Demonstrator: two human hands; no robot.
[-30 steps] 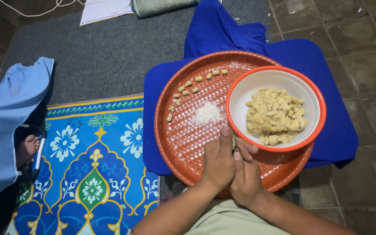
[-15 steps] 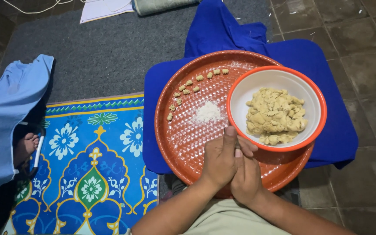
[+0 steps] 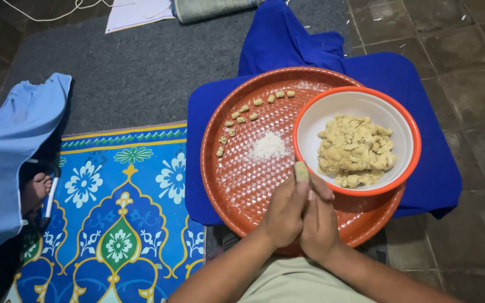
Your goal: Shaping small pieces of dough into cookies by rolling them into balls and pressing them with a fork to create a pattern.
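Two hands pressed palm to palm over the near rim of the red tray, head view only. Left hand and right hand are closed flat against each other with a dough piece caught between them. Versus a second ago: hands sit in the same spot, but the dough now sticks out past the fingertips; earlier it was hidden between the palms.

Dough piece is a short pale roll, long axis running along the fingers, exposed end pointing away from the person toward the orange-rimmed bowl, just beside its near-left rim.

Bowl sits on the right of the tray and holds a lump of dough. Row of small shaped pieces curves along the tray's far-left rim; flour pile at centre. Tray rests on a blue cloth.

Packages/labels: white paper sheet at top edge, on the grey carpet; no print readable. Patterned blue mat at left.
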